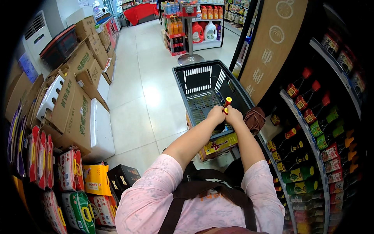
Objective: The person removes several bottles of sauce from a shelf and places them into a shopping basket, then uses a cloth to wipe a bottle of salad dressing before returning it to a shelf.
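Both arms reach forward over the near end of a black plastic shopping basket (214,103). My left hand (216,115) and my right hand (234,115) meet around the neck of a dark bottle (219,127) with a yellow and red cap. Just beyond them a second red neck with a yellow cap (228,101) sticks up; what it stands on is hidden. The basket rests on a yellow printed carton (219,146). A bunched brown cloth (254,120) lies at the basket's right near corner, beside my right hand.
Shelves (301,120) of sauce bottles curve along the right. On the left are stacked cardboard boxes (73,108), a white foam box (100,128) and bagged goods (68,169). A metal stand (190,58) and a drinks rack (175,35) stand ahead on the tiled floor (131,96).
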Tool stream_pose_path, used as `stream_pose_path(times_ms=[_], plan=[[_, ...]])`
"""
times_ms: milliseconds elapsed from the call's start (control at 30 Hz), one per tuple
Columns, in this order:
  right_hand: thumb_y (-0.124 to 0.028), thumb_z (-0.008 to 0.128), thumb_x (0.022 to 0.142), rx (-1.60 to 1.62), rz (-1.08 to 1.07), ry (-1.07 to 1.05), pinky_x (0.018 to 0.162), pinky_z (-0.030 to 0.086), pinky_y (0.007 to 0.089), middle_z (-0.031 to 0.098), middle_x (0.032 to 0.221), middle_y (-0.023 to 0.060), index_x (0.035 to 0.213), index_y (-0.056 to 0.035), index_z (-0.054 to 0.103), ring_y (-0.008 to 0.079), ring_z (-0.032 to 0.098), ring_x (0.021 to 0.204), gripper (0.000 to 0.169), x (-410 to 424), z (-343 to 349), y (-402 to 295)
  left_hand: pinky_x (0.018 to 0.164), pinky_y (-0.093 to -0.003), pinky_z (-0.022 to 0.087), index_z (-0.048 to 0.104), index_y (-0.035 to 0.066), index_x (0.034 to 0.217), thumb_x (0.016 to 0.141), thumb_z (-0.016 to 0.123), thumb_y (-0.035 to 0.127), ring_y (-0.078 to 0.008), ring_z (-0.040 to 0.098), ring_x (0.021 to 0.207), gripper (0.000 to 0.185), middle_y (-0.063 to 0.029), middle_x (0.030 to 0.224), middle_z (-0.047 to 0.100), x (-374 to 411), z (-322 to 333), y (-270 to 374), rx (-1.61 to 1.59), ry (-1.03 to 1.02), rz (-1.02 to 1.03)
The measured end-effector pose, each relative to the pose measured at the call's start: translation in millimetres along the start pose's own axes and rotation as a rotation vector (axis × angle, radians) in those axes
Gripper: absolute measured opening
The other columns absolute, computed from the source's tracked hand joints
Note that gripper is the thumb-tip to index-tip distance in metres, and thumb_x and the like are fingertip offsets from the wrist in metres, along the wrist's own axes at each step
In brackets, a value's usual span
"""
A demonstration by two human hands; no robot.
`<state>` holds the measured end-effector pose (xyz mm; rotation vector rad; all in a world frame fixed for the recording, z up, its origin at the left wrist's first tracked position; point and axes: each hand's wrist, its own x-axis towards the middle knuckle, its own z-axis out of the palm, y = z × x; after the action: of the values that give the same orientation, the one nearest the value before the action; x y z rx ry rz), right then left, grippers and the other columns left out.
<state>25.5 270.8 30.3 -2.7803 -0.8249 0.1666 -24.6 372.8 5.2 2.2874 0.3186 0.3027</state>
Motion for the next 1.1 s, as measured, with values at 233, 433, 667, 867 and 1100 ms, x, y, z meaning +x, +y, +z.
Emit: stream_pose_path(times_ms=[233, 433, 667, 867, 1100], plan=[[-0.029, 0.057, 0.076, 0.238, 0.036, 0.160, 0.070, 0.046, 0.0433, 0.061, 0.088, 0.0179, 0.092, -0.0051, 0.051, 0.0342, 0.059, 0.085, 0.030, -1.6, -7.5, -4.0, 0.084, -0.0387, 0.042, 0.060, 0.005, 0.101, 0.076, 0.044, 0.016, -0.0350, 0.053, 0.096, 0.032, -0.0196, 0.099, 0.058, 3.4, -5.6, 3.9, -0.064, 0.071, 0.027], [-0.031, 0.058, 0.075, 0.385, -0.052, 0.415, 0.069, 0.046, 0.0423, 0.060, 0.088, 0.0189, 0.096, -0.0068, 0.054, 0.0359, 0.058, 0.083, 0.032, -6.4, -17.9, -12.8, 0.079, -0.0395, 0.045, 0.061, 0.011, 0.100, 0.078, 0.044, 0.020, -0.0340, 0.057, 0.091, 0.029, -0.0171, 0.096, 0.061, -1.8, -27.3, 21.9, -0.202, 0.182, 0.124], [-0.030, 0.060, 0.074, 0.497, -0.209, 0.615, 0.063, 0.045, 0.0436, 0.060, 0.079, 0.0175, 0.086, -0.0075, 0.055, 0.0367, 0.057, 0.076, 0.026, -27.6, -67.1, -25.6, 0.075, -0.0317, 0.045, 0.060, 0.005, 0.103, 0.080, 0.042, 0.014, -0.0271, 0.060, 0.084, 0.031, -0.0163, 0.089, 0.063, -11.8, -70.8, 71.3, -0.233, 0.246, 0.257], [-0.029, 0.064, 0.071, 0.569, -0.333, 0.738, 0.061, 0.045, 0.0406, 0.058, 0.076, 0.0176, 0.086, -0.0049, 0.056, 0.0358, 0.057, 0.071, 0.030, -57.4, -115.6, -43.6, 0.069, -0.0243, 0.044, 0.061, 0.003, 0.103, 0.079, 0.041, 0.013, -0.0148, 0.058, 0.076, 0.033, -0.0082, 0.084, 0.062, -6.6, -93.8, 92.7, -0.551, 0.164, 0.310], [-0.030, 0.063, 0.072, 0.431, -0.328, 0.873, 0.062, 0.046, 0.0377, 0.061, 0.077, 0.0142, 0.091, -0.0046, 0.057, 0.0310, 0.060, 0.072, 0.032, -88.3, -150.6, -23.2, 0.068, -0.0236, 0.045, 0.060, 0.001, 0.105, 0.079, 0.042, 0.012, -0.0115, 0.058, 0.073, 0.033, -0.0066, 0.084, 0.063, -49.1, -109.4, 161.2, -0.752, 0.044, 0.347]])
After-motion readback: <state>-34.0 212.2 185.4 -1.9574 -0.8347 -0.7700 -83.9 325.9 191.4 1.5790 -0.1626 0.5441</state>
